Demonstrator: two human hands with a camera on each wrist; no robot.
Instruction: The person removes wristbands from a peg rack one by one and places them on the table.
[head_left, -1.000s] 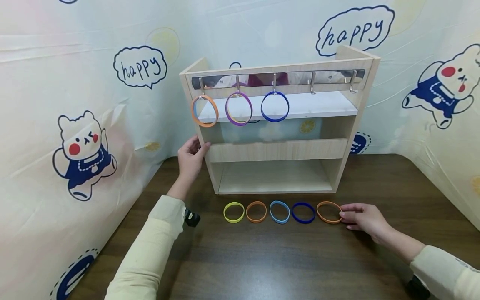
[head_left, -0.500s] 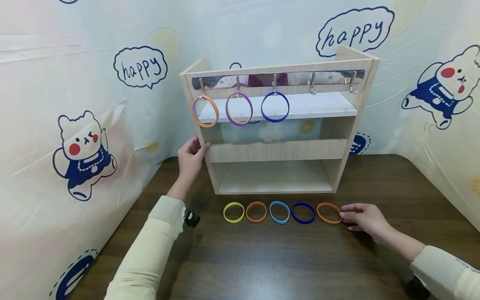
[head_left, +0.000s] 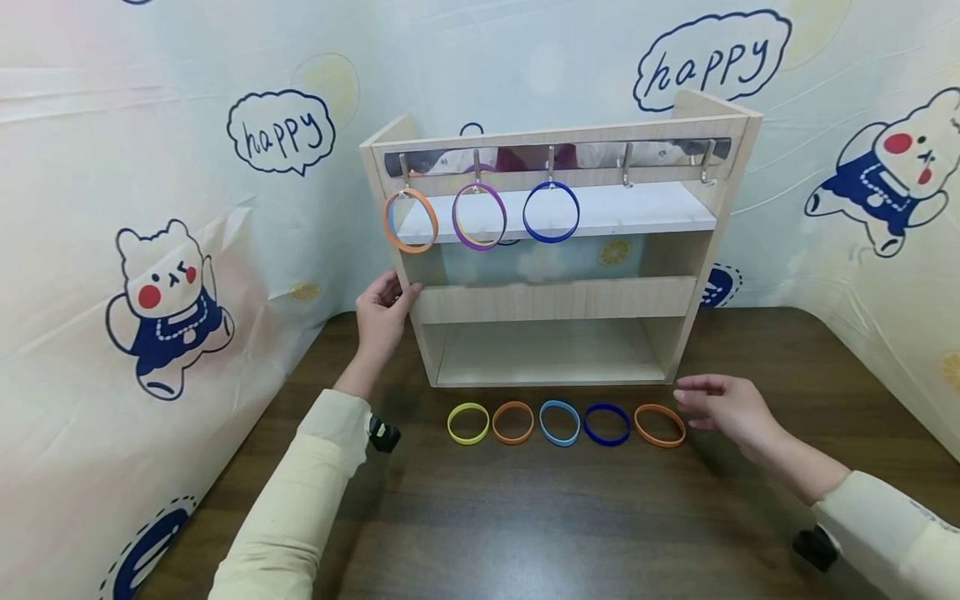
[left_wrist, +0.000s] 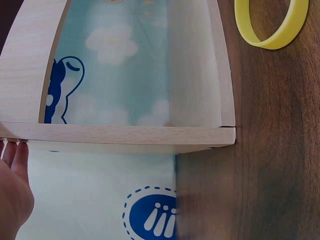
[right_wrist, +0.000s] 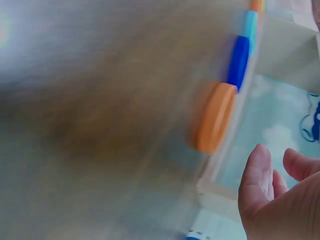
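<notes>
Right hand (head_left: 726, 408) hovering, fingers loosely spread, gripping nothing, just right of flat orange silicone ring (head_left: 660, 425), thin band lying on dark wood table (head_left: 570, 517), rightmost of five in a row. Left hand (head_left: 381, 315) farther back, fingers curled round left edge of pale wooden shelf rack (head_left: 555, 300).
</notes>
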